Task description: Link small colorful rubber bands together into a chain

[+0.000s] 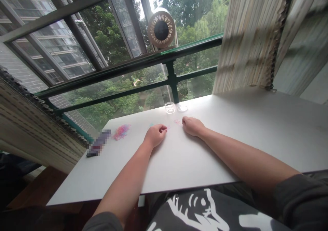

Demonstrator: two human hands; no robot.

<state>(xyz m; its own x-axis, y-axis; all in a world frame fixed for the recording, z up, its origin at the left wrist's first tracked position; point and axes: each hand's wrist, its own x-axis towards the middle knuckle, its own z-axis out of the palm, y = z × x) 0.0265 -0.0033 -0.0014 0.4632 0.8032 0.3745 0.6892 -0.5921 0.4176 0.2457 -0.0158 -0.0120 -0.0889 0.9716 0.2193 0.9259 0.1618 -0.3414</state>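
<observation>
My left hand [155, 135] rests low over the white table [176, 166], fingers curled and fingertips pinched; anything between them is too small to make out. A few faint pink loops [176, 121] lie between the hands. Closed on the tabletop just right of them is my right hand [192, 126], its fingertips mostly hidden. A small bluish bit [151, 124] shows behind my left hand. Farther left lies a loose pile of thin pink, red and blue pieces [121, 132], resembling small elastic bands. Beyond my hands stand a clear round tub [169, 108] and a clear round lid [182, 108].
A blurred-out dark object [99, 143] lies by the table's left edge. A round beige fan [162, 28] sits on the green railing [194, 47] at the window. Curtains hang at the left and right [243, 39].
</observation>
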